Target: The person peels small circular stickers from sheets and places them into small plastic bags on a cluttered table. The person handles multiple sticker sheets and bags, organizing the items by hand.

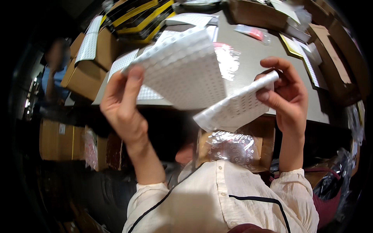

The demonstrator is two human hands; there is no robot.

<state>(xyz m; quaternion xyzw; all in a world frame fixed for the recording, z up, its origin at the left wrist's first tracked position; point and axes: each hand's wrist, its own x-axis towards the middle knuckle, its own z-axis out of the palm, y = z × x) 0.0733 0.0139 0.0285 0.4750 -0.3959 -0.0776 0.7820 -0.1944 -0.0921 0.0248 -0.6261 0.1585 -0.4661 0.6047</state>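
My left hand (126,103) pinches the left corner of a white label sheet (182,70) between thumb and fingers. Rows of small round marks cover the sheet, which hangs tilted over the table's near edge. A narrower, curled label sheet (237,108) with similar marks is gripped by my right hand (285,93), thumb in front and index finger raised. Whether the two pieces join where they meet cannot be made out. Below them, an open cardboard box (268,143) holds a clear plastic bag (233,145) of small ring-shaped pieces.
Shiny clear bags (228,62) and a bag with something red (254,34) lie on the grey table (248,54). Black-and-yellow bins (140,21) stand behind, cardboard boxes (87,79) at left. More boxes (330,54) line the right. Another person (58,77) is at far left.
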